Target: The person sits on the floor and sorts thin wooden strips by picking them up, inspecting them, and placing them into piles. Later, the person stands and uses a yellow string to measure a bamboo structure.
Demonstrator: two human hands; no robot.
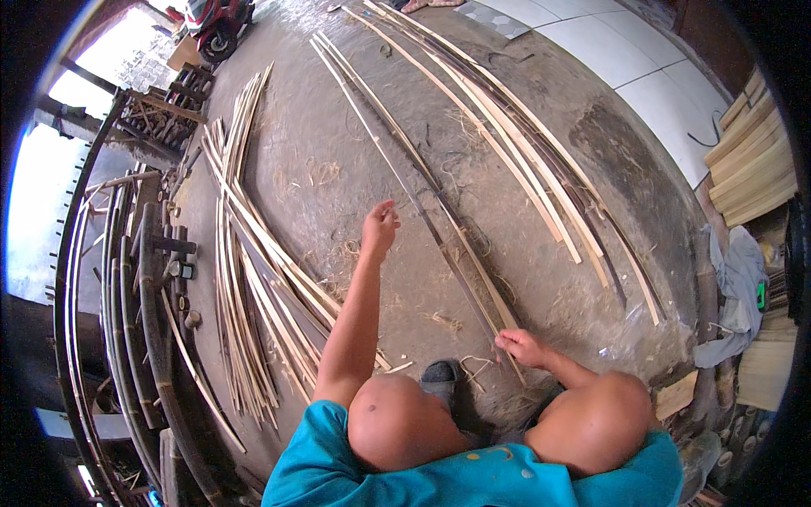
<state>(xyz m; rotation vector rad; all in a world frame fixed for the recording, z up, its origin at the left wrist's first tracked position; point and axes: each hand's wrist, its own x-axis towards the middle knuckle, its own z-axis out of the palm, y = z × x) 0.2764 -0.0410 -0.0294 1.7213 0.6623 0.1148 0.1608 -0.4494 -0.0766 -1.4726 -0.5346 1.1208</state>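
Note:
My left hand (378, 231) is raised over the floor, to the left of two long bamboo strips (440, 203). Its fingers are loosely bent and apart, with nothing visible in them. My right hand (525, 347) is closed by my right knee, its fingers pinching the near part of the strips. These strips run away from me across the concrete, pale in places and dark brown in others. Exactly how many strips lie between the right fingers is hidden.
A crossed pile of bamboo strips (253, 228) lies left; another bundle (515, 160) lies right. Bamboo poles (152, 287) line the left side. Shavings (321, 173) litter the concrete. A red motorbike (217, 25) stands far left, stacked slats (754, 156) and a grey cloth (737, 291) at right.

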